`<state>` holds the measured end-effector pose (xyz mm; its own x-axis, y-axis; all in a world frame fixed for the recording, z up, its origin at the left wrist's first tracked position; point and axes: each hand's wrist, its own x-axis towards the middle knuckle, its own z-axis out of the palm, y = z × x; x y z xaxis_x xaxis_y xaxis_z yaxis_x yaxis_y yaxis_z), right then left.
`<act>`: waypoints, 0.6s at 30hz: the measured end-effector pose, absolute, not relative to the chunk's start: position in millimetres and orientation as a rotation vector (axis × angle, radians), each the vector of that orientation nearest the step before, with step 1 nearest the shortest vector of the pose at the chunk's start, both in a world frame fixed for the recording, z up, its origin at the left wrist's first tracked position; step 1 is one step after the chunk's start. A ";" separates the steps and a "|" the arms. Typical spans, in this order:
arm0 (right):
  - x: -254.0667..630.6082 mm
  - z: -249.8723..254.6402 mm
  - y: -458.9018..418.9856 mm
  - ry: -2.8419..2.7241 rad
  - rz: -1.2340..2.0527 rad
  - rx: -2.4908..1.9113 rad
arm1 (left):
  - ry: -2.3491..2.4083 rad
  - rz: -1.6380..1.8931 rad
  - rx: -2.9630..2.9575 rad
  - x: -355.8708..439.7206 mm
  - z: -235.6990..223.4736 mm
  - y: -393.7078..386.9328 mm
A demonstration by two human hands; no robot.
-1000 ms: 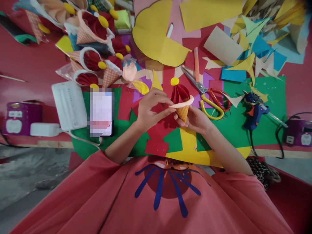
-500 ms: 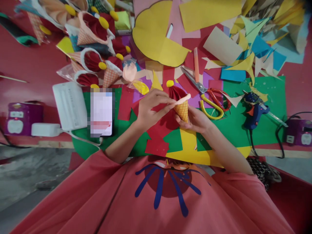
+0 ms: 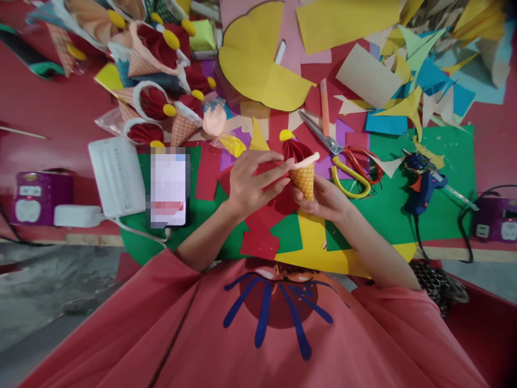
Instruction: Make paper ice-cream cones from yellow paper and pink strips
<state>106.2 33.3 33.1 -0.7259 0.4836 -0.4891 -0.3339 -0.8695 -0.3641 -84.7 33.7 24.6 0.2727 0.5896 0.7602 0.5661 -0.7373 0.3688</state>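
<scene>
A small paper ice-cream cone (image 3: 304, 180) stands tilted above the table, patterned in yellow and orange waffle. Pleated dark red paper (image 3: 294, 151) fills its top, a yellow ball (image 3: 286, 135) tips it, and a pale pink band rings the rim. My right hand (image 3: 321, 200) is closed round the cone's lower right side, its fingertips showing in front. To the left of the cone, my left hand (image 3: 258, 180) has its fingers stretched out and apart. One fingertip is at the left end of the pink band; whether it presses on it I cannot tell.
Scissors (image 3: 337, 148) lie open right of the cone, and a glue gun (image 3: 422, 186) sits farther right. More finished cones (image 3: 155, 99) crowd the upper left. A phone (image 3: 168, 186) and a white power bank (image 3: 116, 175) lie at left. Paper scraps (image 3: 428, 81) spread at upper right.
My left fingers have come off their pinch on the rim and spread apart. The cone in my right hand has shifted slightly right and turned a little more upright.
</scene>
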 end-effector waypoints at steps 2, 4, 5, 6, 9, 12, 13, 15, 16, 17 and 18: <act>105.7 32.6 32.5 -0.364 2.539 -0.803 | 1.167 1.511 2.507 -83.8 24.2 34.1; 105.0 32.1 31.5 -0.371 2.530 -0.778 | 1.179 1.535 2.490 -83.2 25.4 34.8; 104.6 31.9 31.0 -0.375 2.522 -0.764 | 1.164 1.555 2.460 -82.8 26.4 35.1; 104.1 31.6 30.3 -0.381 2.512 -0.753 | 1.144 1.578 2.421 -82.5 27.3 35.3; 102.8 30.9 28.3 -0.406 2.498 -0.736 | 1.123 1.607 2.321 -81.3 28.3 34.9; 101.9 30.5 26.9 -0.437 2.496 -0.731 | 1.147 1.613 2.271 -80.2 26.8 34.0; 101.8 30.4 26.7 -0.449 2.491 -0.734 | 1.152 1.617 2.251 -80.1 26.4 33.8; 101.8 30.0 26.8 -0.473 2.473 -0.748 | 1.154 1.604 2.200 -80.3 26.2 34.0; 101.9 29.6 27.1 -0.481 2.464 -0.758 | 1.148 1.583 2.172 -80.8 26.5 34.2; 102.1 29.0 27.3 -0.485 2.454 -0.767 | 1.137 1.556 2.145 -81.3 26.9 34.5; 102.3 28.1 27.5 -0.490 2.442 -0.775 | 1.127 1.531 2.117 -81.9 27.3 34.9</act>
